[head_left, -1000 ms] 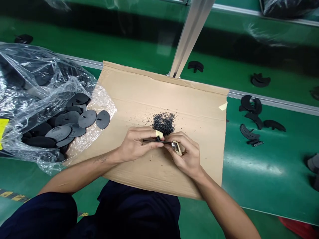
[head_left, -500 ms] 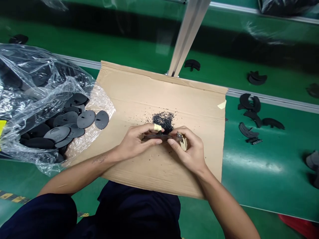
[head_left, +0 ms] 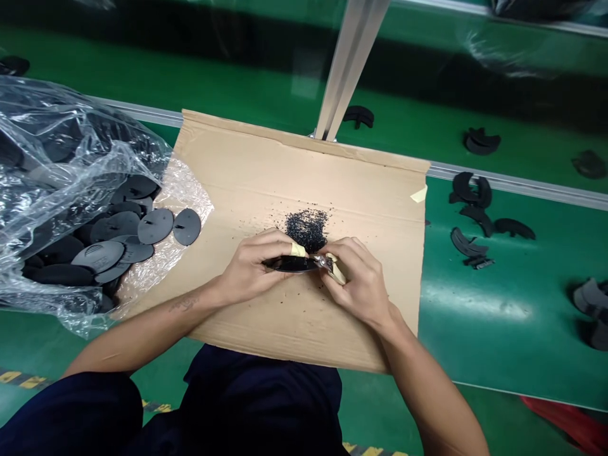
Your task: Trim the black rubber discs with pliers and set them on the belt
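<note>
Head view takes in the green workbench (head_left: 475, 342) first, the biggest thing before me, and on it a broad cardboard sheet (head_left: 370, 190) that fills the middle. On the person's left a clear plastic bag (head_left: 61, 145) sprawls open across bench and cardboard, with dark oval plates (head_left: 97, 256) spilling from its mouth. Next come the two bare hands, close together over the cardboard: the left hand (head_left: 251, 263) pinches a black disc (head_left: 289, 263), seen nearly edge-on, while the right hand (head_left: 361, 278) is curled around a small tool. The disc sits between them, its right end just by the tool; whether the two touch, I cannot tell. Off to the right, several curved black pieces (head_left: 515, 228) lie on the bench. Just beyond the hands is a heap of black crumbs (head_left: 306, 225). Smaller still are the metal tool's shiny head (head_left: 327, 261) and the pale tape (head_left: 298, 249) on a left finger.
</note>
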Tool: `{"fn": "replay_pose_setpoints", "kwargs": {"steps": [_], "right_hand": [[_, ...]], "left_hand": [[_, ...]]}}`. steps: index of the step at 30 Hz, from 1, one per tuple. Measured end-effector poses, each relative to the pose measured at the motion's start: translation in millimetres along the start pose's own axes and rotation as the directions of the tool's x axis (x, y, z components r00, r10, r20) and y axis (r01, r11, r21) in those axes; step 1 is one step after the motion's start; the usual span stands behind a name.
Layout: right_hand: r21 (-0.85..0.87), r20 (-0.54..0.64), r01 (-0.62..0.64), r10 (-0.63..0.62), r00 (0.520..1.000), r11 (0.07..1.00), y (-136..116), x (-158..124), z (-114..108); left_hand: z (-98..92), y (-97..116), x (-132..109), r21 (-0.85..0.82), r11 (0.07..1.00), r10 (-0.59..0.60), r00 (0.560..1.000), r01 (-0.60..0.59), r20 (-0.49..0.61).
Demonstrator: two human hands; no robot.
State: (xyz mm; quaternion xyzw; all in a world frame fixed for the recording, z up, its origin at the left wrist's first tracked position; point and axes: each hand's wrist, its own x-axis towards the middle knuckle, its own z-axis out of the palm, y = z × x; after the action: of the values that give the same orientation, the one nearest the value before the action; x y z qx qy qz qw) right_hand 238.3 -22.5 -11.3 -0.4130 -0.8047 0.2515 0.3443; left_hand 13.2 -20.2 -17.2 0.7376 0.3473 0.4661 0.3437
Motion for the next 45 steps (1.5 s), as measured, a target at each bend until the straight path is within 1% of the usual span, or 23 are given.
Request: {"fn": "replay_pose_setpoints", "kwargs": {"steps": [3, 7, 13, 17, 23, 25, 28, 30, 32, 34, 36, 38, 39, 40, 42, 44, 45], "right_hand": [[-0.030, 0.015, 0.025, -0.024, 1.000, 0.999, 1.2, -0.7, 1.1], [-0.114, 0.032, 0.055, -0.051, 0.998, 0.992, 2.5, -1.3, 1.4], [-0.200, 0.031, 0.089, -0.084, 0.996, 0.976, 3.2, -3.6, -0.6], [-0.255, 0.020, 0.117, -0.115, 0.993, 0.960, 2.4, -4.6, -1.8], [-0.386, 0.016, 0.138, -0.143, 0.990, 0.912, 2.5, -7.9, -2.2], [-0.359, 0.026, 0.124, -0.123, 0.992, 0.925, 4.3, -9.1, -0.9], [-0.286, 0.022, 0.067, -0.064, 0.998, 0.956, 7.7, -8.9, 2.0], [-0.346, -0.014, 0.031, -0.038, 0.999, 0.938, 8.7, -7.1, 3.5], [-0.461, -0.034, 0.028, -0.049, 0.998, 0.887, 8.1, -4.8, 4.4], [-0.529, -0.006, 0.053, -0.067, 0.998, 0.847, 6.7, -3.2, 4.5], [-0.535, 0.023, 0.056, -0.052, 0.998, 0.843, 6.0, -2.6, 3.6], [-0.488, 0.009, 0.004, 0.000, 1.000, 0.873, 6.5, -2.6, 1.5], [-0.433, -0.007, -0.034, 0.035, 0.999, 0.901, 6.8, -2.5, 0.0], [-0.351, -0.022, -0.075, 0.072, 0.997, 0.933, 6.9, -2.3, -1.5], [-0.123, -0.031, -0.144, 0.141, 0.989, 0.982, 5.2, -1.2, -3.9], [0.100, -0.017, -0.166, 0.169, 0.986, 0.981, 1.0, 0.1, -4.5], [0.175, -0.017, -0.155, 0.161, 0.987, 0.972, -1.6, 0.5, -3.9]], "left_hand": [[0.9, -1.6, 0.0, 0.008, 0.999, 0.049, 0.999, -0.050, 0.023], [0.9, -3.4, 0.1, 0.023, 0.993, 0.111, 0.992, -0.113, 0.051], [-0.6, -6.3, 0.0, 0.014, 0.987, 0.155, 0.984, -0.157, 0.090], [1.0, -5.4, -0.7, -0.033, 0.990, 0.138, 0.987, -0.136, 0.079], [2.8, -3.4, -2.2, -0.085, 0.994, 0.070, 0.993, -0.062, 0.093], [2.2, -3.0, -1.5, -0.075, 0.996, 0.060, 0.993, -0.053, 0.098], [0.5, -1.3, 0.6, -0.035, 0.999, 0.031, 0.994, -0.027, 0.109], [-0.3, 0.0, 1.5, -0.011, 1.000, 0.020, 0.993, -0.019, 0.119], [-0.1, 0.5, 1.3, 0.015, 1.000, 0.023, 0.990, -0.025, 0.139], [0.9, -0.3, 0.5, 0.056, 0.998, 0.030, 0.987, -0.039, 0.158], [1.8, -1.8, 0.0, 0.093, 0.994, 0.038, 0.988, -0.052, 0.149], [2.0, -3.2, 0.3, 0.091, 0.995, 0.031, 0.994, -0.041, 0.107], [1.9, -3.5, 0.7, 0.074, 0.997, 0.016, 0.997, -0.022, 0.082], [1.7, -3.5, 1.2, 0.048, 0.999, -0.011, 0.998, 0.008, 0.059], [1.7, -2.8, 1.7, -0.004, 0.997, -0.076, 0.997, 0.076, 0.031], [2.1, -1.6, 1.4, -0.031, 0.993, -0.117, 0.993, 0.117, 0.026], [2.4, -1.0, 1.1, -0.038, 0.992, -0.123, 0.992, 0.124, 0.032]]}}
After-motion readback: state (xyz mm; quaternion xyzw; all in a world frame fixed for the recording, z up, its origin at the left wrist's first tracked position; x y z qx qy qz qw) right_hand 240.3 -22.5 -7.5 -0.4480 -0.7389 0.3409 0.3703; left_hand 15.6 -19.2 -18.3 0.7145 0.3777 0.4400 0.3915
